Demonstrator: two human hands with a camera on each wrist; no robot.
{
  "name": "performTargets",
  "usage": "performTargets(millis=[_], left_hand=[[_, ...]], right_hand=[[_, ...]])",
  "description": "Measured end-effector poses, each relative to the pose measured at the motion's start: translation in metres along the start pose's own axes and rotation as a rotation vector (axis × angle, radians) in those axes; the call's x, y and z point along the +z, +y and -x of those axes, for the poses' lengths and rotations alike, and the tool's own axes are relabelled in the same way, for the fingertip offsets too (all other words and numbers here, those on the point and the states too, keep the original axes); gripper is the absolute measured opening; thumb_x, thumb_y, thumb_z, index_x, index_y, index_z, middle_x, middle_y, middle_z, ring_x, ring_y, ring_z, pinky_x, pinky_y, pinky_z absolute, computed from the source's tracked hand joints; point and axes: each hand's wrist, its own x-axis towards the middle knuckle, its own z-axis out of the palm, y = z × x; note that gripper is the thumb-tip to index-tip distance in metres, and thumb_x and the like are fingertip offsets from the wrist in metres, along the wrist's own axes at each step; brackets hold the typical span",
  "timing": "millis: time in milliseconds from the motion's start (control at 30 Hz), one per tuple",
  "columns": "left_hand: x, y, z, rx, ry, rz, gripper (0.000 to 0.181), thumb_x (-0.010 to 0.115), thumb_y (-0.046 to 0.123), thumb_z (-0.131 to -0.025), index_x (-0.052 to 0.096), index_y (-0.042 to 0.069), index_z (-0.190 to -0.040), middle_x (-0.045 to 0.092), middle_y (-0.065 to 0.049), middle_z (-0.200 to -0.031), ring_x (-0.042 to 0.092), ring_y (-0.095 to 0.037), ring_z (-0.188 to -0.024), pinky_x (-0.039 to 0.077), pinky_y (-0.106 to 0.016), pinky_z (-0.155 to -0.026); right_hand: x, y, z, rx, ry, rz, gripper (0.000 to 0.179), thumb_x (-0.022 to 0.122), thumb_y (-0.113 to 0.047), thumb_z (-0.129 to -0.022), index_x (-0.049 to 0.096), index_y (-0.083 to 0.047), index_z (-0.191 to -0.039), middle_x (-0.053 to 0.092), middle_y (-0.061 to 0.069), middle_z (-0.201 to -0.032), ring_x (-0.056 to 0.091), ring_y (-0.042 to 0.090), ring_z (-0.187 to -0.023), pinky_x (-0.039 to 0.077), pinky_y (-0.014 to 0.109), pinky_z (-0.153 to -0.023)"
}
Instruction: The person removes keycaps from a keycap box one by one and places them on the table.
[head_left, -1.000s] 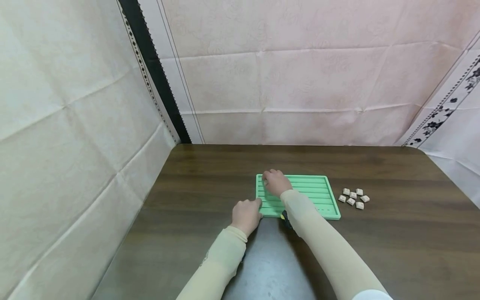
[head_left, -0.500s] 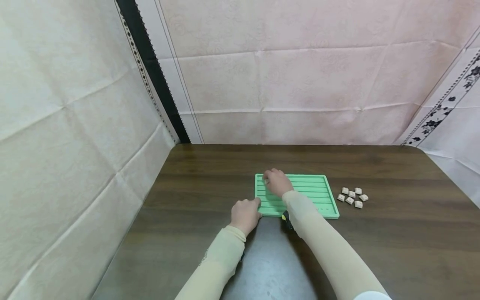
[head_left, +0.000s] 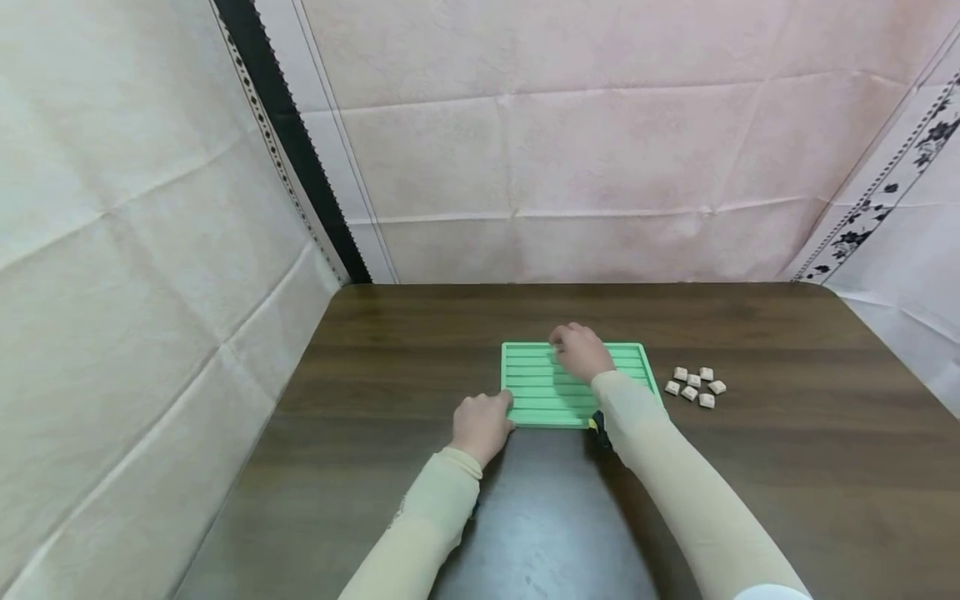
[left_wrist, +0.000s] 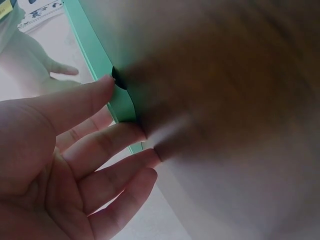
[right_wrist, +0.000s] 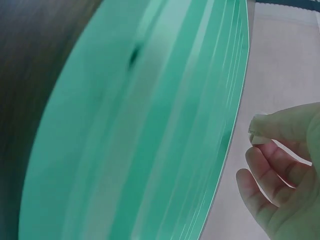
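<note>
A light-green ridged tray [head_left: 540, 400] lies on the table. My left hand [head_left: 481, 425] holds its near left corner; in the left wrist view, the thumb [left_wrist: 85, 100] and fingers meet at the tray edge [left_wrist: 90, 45]. Above the tray's far half is my right hand [head_left: 582, 352]. Its thumb and forefinger pinch a small white tile [right_wrist: 257, 134], best seen in the right wrist view. The right hand and forearm cover part of the tray in the head view.
Several small white tiles [head_left: 693, 381] lie loose on the brown wooden table [head_left: 420, 350], just right of the tray. Pale cloth [head_left: 600, 167] hangs behind the table and at both sides.
My right hand has moved to the right over the tray, still pinching the tile. The left hand stays at the tray corner. The head view has shifted slightly.
</note>
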Motion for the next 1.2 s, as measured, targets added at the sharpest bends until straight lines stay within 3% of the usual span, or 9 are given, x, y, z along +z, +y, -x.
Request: performTargets(millis=[500, 800, 1200], left_hand=[[-0.002, -0.003, -0.001, -0.008, 0.002, 0.014, 0.021, 0.073, 0.025, -0.077, 0.064, 0.015, -0.092, 0.069, -0.005, -0.074, 0.060, -0.023, -0.057, 0.042, -0.031, -0.047], [-0.003, -0.004, -0.002, -0.013, 0.001, 0.019, 0.021, 0.073, 0.025, -0.077, 0.065, 0.014, -0.092, 0.069, -0.006, -0.074, 0.062, -0.025, -0.060, 0.044, -0.034, -0.049], [-0.001, 0.001, 0.000, 0.006, 0.005, 0.024, 0.021, 0.073, 0.025, -0.077, 0.064, 0.013, -0.091, 0.068, -0.006, -0.073, 0.061, -0.025, -0.060, 0.044, -0.034, -0.049]], right_hand=[[-0.029, 0.037, 0.020, 0.059, 0.050, 0.016, 0.026, 0.048, -0.012, -0.093, 0.059, -0.004, -0.116, 0.057, 0.016, -0.115, 0.052, 0.035, -0.108, 0.042, 0.050, -0.088], [-0.049, 0.074, 0.037, 0.097, 0.085, 0.051, 0.028, 0.046, -0.013, -0.093, 0.058, -0.003, -0.116, 0.056, 0.019, -0.115, 0.052, 0.036, -0.105, 0.043, 0.052, -0.083], [-0.075, 0.121, 0.070, 0.210, 0.092, 0.098, 0.028, 0.044, -0.013, -0.093, 0.057, 0.000, -0.114, 0.054, 0.024, -0.116, 0.051, 0.041, -0.103, 0.042, 0.055, -0.079]])
